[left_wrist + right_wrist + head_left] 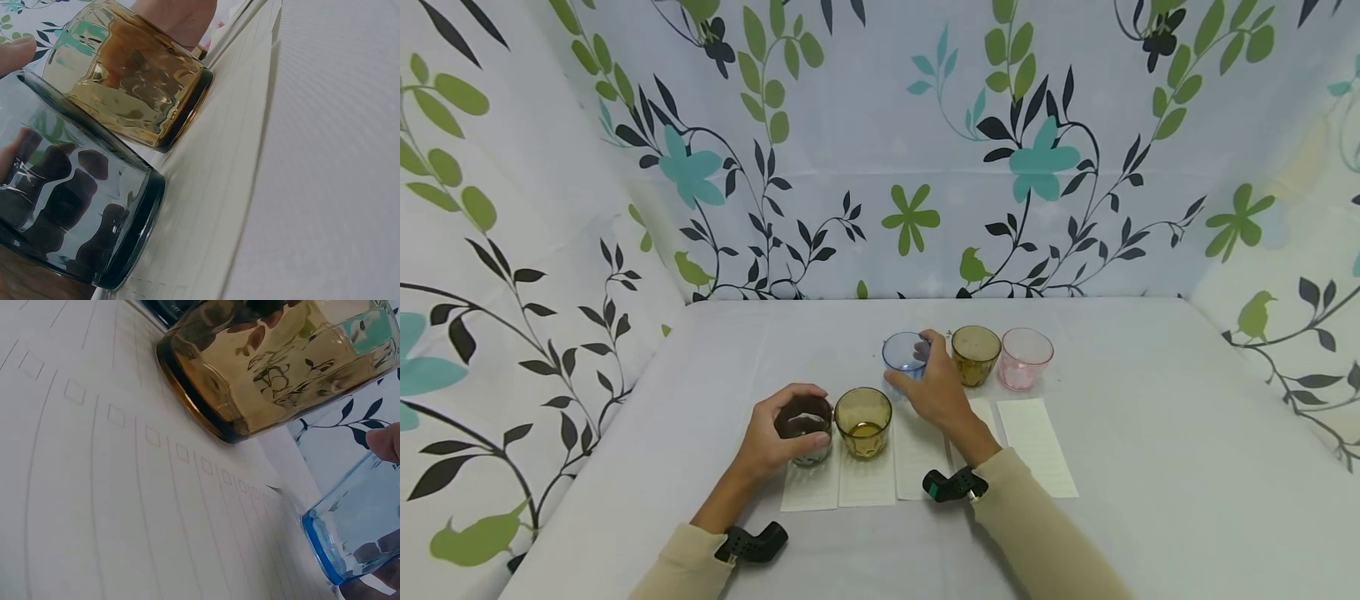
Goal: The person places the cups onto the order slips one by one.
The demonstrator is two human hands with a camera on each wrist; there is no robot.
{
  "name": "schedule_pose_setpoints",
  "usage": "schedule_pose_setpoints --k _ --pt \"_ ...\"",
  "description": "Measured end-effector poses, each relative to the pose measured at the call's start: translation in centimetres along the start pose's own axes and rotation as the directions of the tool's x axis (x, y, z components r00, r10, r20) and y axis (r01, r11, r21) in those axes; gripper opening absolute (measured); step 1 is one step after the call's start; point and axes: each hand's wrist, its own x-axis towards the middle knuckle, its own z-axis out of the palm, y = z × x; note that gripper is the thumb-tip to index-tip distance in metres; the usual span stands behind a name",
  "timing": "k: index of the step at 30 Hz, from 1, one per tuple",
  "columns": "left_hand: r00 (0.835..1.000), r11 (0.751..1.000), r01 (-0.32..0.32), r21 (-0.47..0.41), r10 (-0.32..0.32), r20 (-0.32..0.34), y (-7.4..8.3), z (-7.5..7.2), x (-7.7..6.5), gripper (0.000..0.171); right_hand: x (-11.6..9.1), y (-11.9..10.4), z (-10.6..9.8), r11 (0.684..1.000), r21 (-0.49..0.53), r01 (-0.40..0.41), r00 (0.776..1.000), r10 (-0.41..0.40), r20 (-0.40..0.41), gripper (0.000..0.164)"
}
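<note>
My left hand (pixel 778 429) grips a dark grey glass (pixel 811 446), thumb in front and fingers around its far side. Up close in the left wrist view, this smoky glass (pixel 75 187) stands beside an amber glass (pixel 134 75). That amber glass (pixel 863 425) stands upright between my hands on lined paper. Further back, my right hand (pixel 936 383) holds a light blue glass (pixel 904 354) between thumb and fingers. The right wrist view has the blue glass (pixel 356 519) at its right edge and the amber glass (pixel 269 369) in front.
To the right of my right hand stand another amber glass (pixel 976 358) and a pink glass (pixel 1026 360), side by side. Strips of lined paper (pixel 1037 446) lie in a row on the white tablecloth (pixel 1150 400). A leaf-patterned cloth (pixel 880 150) hangs behind the table.
</note>
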Motion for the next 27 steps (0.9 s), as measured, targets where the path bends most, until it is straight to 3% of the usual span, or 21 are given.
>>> schedule_pose_setpoints --k 5,12,27 --pt "1.000 1.000 0.001 -0.003 -0.001 0.006 -0.1 0.1 0.0 0.051 -0.1 0.0 -0.5 0.999 -0.025 0.039 0.999 -0.038 0.026 0.084" --pt "1.000 1.000 0.008 -0.021 -0.008 0.001 -0.1 0.1 -0.1 0.049 -0.3 -0.2 -1.2 0.998 0.033 0.055 0.997 -0.057 0.046 0.084" --pt "1.000 1.000 -0.001 -0.028 0.001 0.001 -0.3 -0.2 0.0 0.052 -1.5 -1.1 -2.6 0.994 0.087 0.073 0.997 -0.075 0.020 0.084"
